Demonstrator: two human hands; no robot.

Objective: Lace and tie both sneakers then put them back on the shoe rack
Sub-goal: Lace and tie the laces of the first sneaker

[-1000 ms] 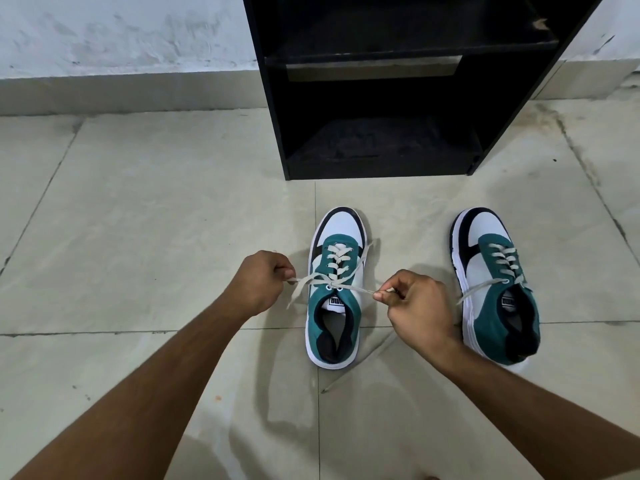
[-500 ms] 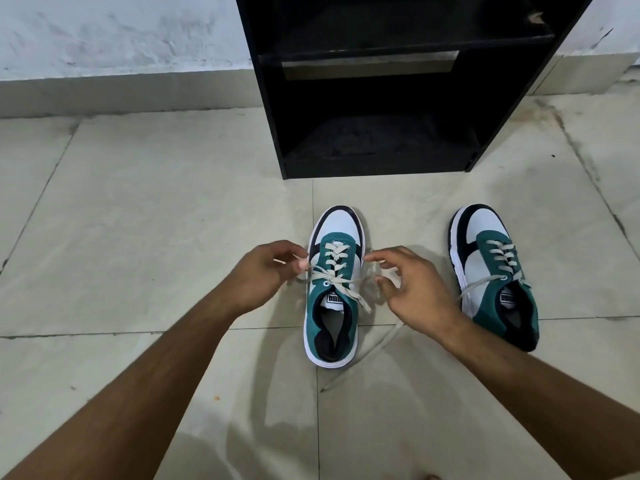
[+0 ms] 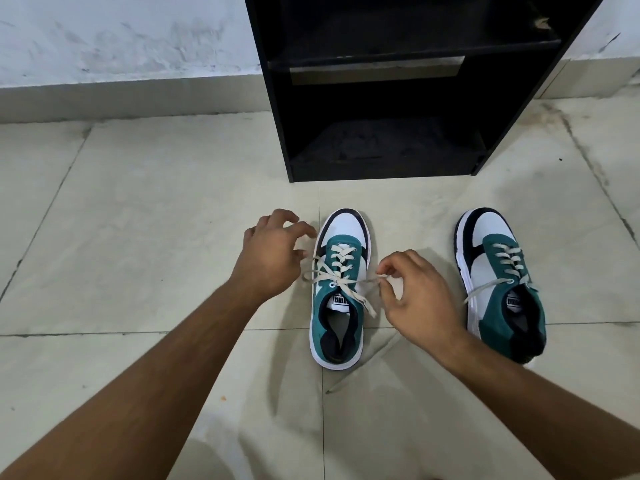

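Between the hands: near sneaker (image 3: 341,289), toe pointing away, laced to the top eyelets, lace ends crossed over the tongue but no bow yet. A second ago both hands held the ends pulled out taut to either side; half a second ago they had come in to the shoe. Now the right hand (image 3: 415,299) pinches one lace end (image 3: 367,280) between thumb and forefinger just right of the top eyelets, other fingers loosely curled. Left hand (image 3: 273,254) has let go: fingers half open and spread, hovering just left of the laces, a slack loop of lace (image 3: 311,271) beside it; can't tell if a fingertip touches it.

Read: first cross is snugged, left hand is re-gripping to form the bow. Roughly mid-task on shoe one.

Right of the right hand: second sneaker (image 3: 502,282), laced, ends loose, one end trailing over its side onto the floor (image 3: 138,237). Needs tying too.

Beyond both hands: black shoe rack (image 3: 398,98) against the wall (image 3: 121,39), shelves look bare, bottom shelf straight ahead of the near sneaker. Nothing blocks the path to it. Only snag risk: trailing laces.
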